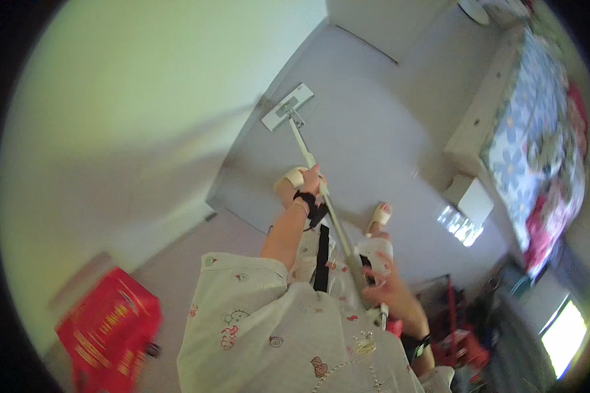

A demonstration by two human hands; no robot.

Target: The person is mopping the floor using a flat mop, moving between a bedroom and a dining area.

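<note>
A flat mop with a white rectangular head (288,106) rests on the grey floor beside the base of the wall. Its long pale pole (338,223) slants back to my body. My left hand (312,181), a black strap at its wrist, is closed around the middle of the pole. Lower down, by my lap, my right hand (378,285) is at the thick upper part of the pole; it is blurred, its fingers look loosely spread, and its grip is unclear. A black band circles my right forearm.
A pale wall (128,123) borders the floor at left. A red bag (110,329) lies at lower left. At right stand a bed with a blue floral cover (514,147) and a small white stool (476,201). Dark and red items crowd the lower right.
</note>
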